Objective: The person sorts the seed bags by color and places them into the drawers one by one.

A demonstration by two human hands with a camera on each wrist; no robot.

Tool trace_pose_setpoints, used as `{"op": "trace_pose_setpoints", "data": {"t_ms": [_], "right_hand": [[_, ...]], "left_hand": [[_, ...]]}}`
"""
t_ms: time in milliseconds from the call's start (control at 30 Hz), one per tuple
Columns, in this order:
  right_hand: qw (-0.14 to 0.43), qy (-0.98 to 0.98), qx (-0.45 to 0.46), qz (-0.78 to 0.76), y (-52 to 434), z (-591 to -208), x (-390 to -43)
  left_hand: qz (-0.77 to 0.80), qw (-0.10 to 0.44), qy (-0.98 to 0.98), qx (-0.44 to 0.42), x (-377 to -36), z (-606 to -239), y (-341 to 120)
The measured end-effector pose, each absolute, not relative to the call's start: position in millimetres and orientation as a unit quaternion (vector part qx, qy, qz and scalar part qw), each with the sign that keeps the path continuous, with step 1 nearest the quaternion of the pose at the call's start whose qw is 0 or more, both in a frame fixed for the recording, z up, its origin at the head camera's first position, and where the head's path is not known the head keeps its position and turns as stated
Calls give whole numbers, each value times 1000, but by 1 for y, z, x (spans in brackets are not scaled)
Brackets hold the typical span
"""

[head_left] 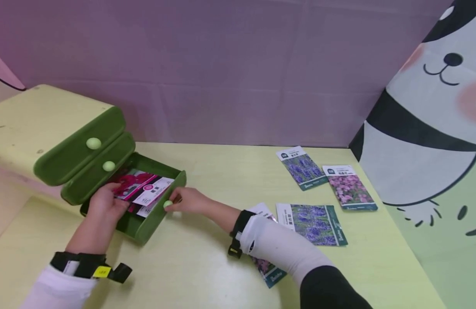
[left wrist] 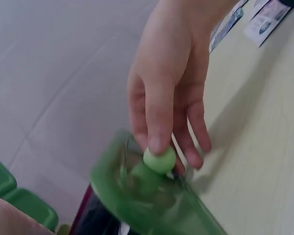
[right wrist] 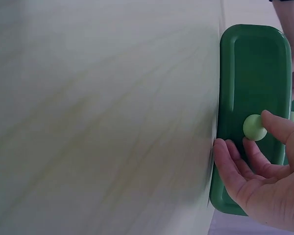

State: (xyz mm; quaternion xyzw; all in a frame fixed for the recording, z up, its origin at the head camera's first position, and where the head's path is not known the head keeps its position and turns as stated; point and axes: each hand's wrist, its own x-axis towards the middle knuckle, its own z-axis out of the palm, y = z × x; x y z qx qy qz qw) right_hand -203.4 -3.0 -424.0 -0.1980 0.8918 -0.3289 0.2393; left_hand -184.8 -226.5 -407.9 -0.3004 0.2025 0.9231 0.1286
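At the left of the head view, an open green drawer (head_left: 160, 225) juts out from the bottom of a cream drawer cabinet (head_left: 48, 116). My left hand (head_left: 104, 204) reaches over the drawer and grips pink-and-white flower seed packets (head_left: 153, 191) by their near end; the fingers under them are hidden. On the drawer's front, my right hand (head_left: 189, 200) pinches the round light-green knob (right wrist: 255, 127) between thumb and fingertips. The left wrist view also has the right hand (left wrist: 169, 83) on this knob, with the drawer's front blurred.
Several flower seed packets lie to the right: a purple one (head_left: 303, 168), a pink one (head_left: 350, 187), a sideways purple one (head_left: 315, 224) and one partly under the right forearm (head_left: 270, 274). Two shut green drawers (head_left: 81, 146) sit above the open one. A purple cloth (head_left: 222, 73) hangs behind.
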Motion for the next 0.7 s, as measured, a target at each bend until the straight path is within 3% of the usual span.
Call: {"op": "trace_pose_setpoints", "data": {"t_ms": [367, 700], "right_hand": [[239, 891, -194, -335, -3, -424, -203], [235, 891, -200, -332, -3, -422, -203]], "left_hand": [[900, 66, 295, -313, -177, -387, -211], [862, 118, 424, -253, -164, -377, -205]]}}
